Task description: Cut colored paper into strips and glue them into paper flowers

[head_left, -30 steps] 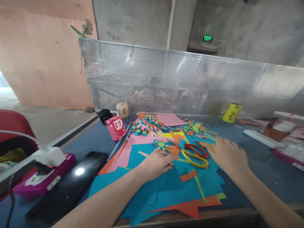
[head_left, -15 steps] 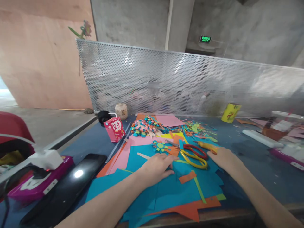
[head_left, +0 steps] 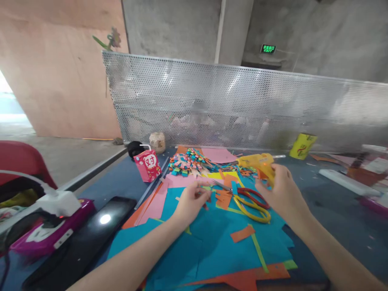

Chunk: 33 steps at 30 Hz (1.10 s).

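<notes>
My right hand (head_left: 283,190) is closed around the handle of a yellow hot glue gun (head_left: 256,161), lifted above the papers with its nozzle pointing left. With fingers curled, my left hand (head_left: 191,204) is at a small blue-green paper flower, mostly hidden behind the fingers; they seem to pinch it. Between the hands lie scissors (head_left: 251,208) with red and yellow handles, their blades toward the left hand. Blue paper sheets (head_left: 224,242) spread beneath, bearing an orange paper piece (head_left: 242,233) and a thin green strip (head_left: 260,253).
Fringed paper flowers (head_left: 189,161) are heaped at the back. A pink drink carton (head_left: 148,165) and a jar (head_left: 157,142) stand left of them. A phone (head_left: 81,238) and a purple power strip (head_left: 65,230) lie at left. A perforated metal screen (head_left: 182,89) borders the table's far side.
My right hand has raised the glue gun from the table and turned it leftward. My left hand has moved up from the blue paper to the small flower, its fingers now curled.
</notes>
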### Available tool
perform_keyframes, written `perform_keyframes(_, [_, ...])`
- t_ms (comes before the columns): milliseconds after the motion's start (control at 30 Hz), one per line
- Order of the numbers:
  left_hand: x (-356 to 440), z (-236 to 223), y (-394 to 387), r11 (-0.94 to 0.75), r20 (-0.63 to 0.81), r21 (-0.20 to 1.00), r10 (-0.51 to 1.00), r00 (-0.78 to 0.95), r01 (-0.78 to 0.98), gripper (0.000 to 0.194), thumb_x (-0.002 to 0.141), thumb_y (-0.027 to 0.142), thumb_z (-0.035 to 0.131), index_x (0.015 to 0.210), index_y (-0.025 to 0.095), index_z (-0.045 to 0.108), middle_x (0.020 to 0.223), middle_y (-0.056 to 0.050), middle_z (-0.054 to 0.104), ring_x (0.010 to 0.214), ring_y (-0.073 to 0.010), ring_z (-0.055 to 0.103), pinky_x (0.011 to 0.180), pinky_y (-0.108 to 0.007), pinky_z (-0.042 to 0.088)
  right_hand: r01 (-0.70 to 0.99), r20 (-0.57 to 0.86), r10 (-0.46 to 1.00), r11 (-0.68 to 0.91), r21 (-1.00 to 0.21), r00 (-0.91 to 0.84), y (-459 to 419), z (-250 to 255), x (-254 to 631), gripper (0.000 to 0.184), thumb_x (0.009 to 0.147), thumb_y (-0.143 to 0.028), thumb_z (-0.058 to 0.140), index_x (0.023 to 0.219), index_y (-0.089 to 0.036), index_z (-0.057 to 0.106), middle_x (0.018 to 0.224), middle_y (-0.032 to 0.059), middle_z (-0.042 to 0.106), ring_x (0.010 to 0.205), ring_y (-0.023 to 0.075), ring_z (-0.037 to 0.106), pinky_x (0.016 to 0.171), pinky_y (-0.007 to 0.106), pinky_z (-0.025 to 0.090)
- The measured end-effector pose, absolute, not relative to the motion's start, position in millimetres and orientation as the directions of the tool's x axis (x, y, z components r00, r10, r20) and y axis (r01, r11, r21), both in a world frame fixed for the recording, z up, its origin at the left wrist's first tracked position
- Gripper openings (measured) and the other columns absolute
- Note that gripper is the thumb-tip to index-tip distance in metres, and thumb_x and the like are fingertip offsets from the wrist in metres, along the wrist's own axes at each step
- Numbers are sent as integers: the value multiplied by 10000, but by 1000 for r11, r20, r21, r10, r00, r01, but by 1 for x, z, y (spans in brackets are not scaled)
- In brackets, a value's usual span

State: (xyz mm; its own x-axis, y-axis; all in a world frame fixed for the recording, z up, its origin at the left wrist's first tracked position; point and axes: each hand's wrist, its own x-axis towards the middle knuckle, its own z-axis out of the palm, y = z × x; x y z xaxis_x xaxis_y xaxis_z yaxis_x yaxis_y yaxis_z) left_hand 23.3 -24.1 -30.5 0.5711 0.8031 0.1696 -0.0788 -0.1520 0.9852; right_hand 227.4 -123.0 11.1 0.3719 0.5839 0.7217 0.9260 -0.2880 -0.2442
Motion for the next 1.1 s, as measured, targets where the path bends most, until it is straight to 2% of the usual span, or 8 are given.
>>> perform_keyframes(67, [22, -28, -18, 71, 36, 977, 873, 486, -199, 250, 653, 254, 645, 837, 144, 516, 562, 28, 540, 510, -102, 538, 425, -185, 424, 968, 770, 588, -179, -175, 248, -109, 15, 218, 470, 708, -395, 471, 1067, -103, 387, 962, 176, 511, 826, 279, 548, 590, 355, 467])
perform_keyframes(133, [19, -24, -13, 182, -45, 941, 903, 428, -284, 292, 611, 243, 689, 832, 133, 534, 600, 6, 578, 552, -108, 565, 431, -176, 418, 996, 814, 573, -69, -63, 91, -96, 14, 210, 456, 717, -369, 465, 1073, -98, 381, 928, 166, 521, 810, 271, 556, 570, 348, 481])
perform_keyframes(200, [16, -20, -11, 214, -79, 920, 923, 378, -330, 299, 595, 226, 707, 831, 125, 555, 612, -4, 598, 555, -105, 571, 441, -178, 424, 997, 852, 519, 6, 82, -74, -89, 8, 204, 449, 719, -330, 468, 1085, -89, 372, 928, 168, 525, 830, 270, 559, 577, 340, 497])
perform_keyframes(300, [15, -17, -9, 222, -114, 917, 943, 313, -332, 234, 610, 184, 698, 796, 118, 573, 576, 6, 589, 527, -95, 562, 440, -180, 432, 951, 861, 420, 16, 309, -287, -90, -2, 202, 445, 705, -265, 503, 1081, -59, 386, 923, 178, 532, 854, 273, 553, 612, 329, 507])
perform_keyframes(400, [17, -17, -8, 235, -140, 918, 945, 295, -320, 172, 640, 143, 671, 782, 118, 577, 570, 8, 583, 517, -88, 558, 429, -173, 432, 901, 832, 384, 2, 434, -401, -97, -8, 205, 436, 685, -235, 539, 1056, -42, 414, 898, 173, 539, 827, 266, 554, 617, 322, 504])
perform_keyframes(600, [19, -18, -6, 288, -191, 912, 929, 319, -293, 60, 715, 120, 591, 771, 118, 567, 528, 13, 567, 457, -69, 537, 395, -151, 401, 854, 770, 435, -4, 520, -467, -101, -8, 207, 370, 681, -171, 543, 1014, -38, 452, 888, 169, 551, 799, 246, 556, 630, 307, 488])
perform_keyframes(1100, [16, -21, -5, 277, -159, 889, 934, 321, -364, 115, 664, 141, 640, 740, 122, 556, 572, -4, 600, 469, -73, 547, 419, -162, 419, 826, 744, 456, -33, 563, -488, -104, -8, 205, 327, 681, -156, 575, 977, -53, 480, 902, 163, 550, 779, 232, 556, 649, 307, 473])
